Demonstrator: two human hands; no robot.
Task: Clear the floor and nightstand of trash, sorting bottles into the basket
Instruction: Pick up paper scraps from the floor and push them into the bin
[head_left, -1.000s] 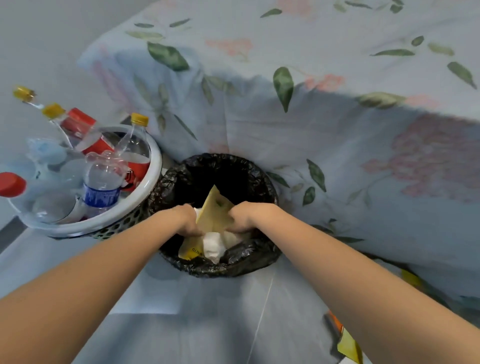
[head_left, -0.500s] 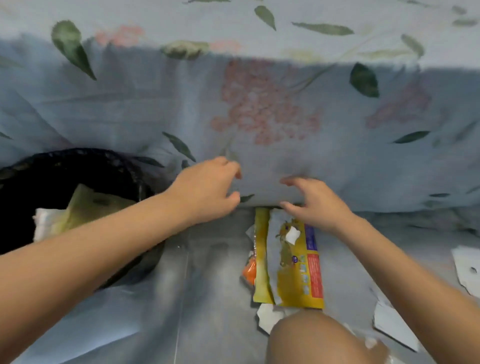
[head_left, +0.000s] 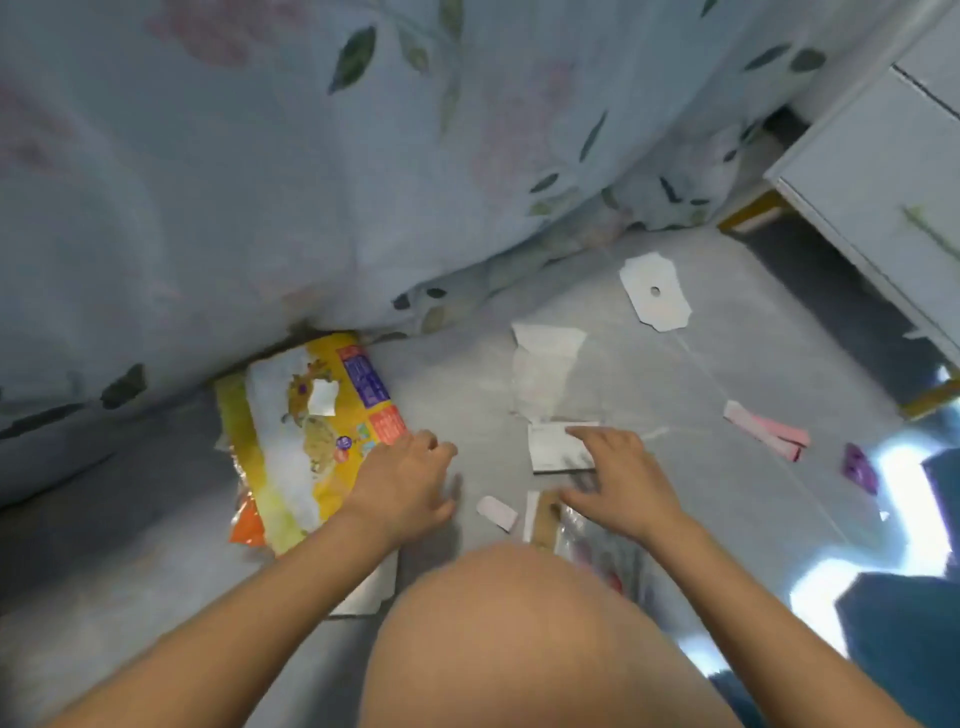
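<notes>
Trash lies scattered on the grey floor beside the bed. A yellow snack bag (head_left: 306, 441) lies flat at the foot of the bedsheet, and my left hand (head_left: 402, 486) hovers at its right edge with fingers spread. My right hand (head_left: 618, 483) is spread over a small white card (head_left: 556, 447) and a clear wrapper with a brown strip (head_left: 571, 530). A small pink scrap (head_left: 497, 513) lies between my hands. Neither hand holds anything. The bin and the bottle basket are out of view.
More litter lies further off: a crumpled white paper (head_left: 543, 371), a white tag with a hole (head_left: 655, 292), pink strips (head_left: 769, 431), a purple scrap (head_left: 862, 467). The floral bedsheet (head_left: 311, 156) hangs at left, a white nightstand (head_left: 878, 171) stands at right. My knee (head_left: 524, 634) fills the foreground.
I have turned right, away from the black bin and the basket. Both hands left the bin empty and now reach down to the litter on the floor.
</notes>
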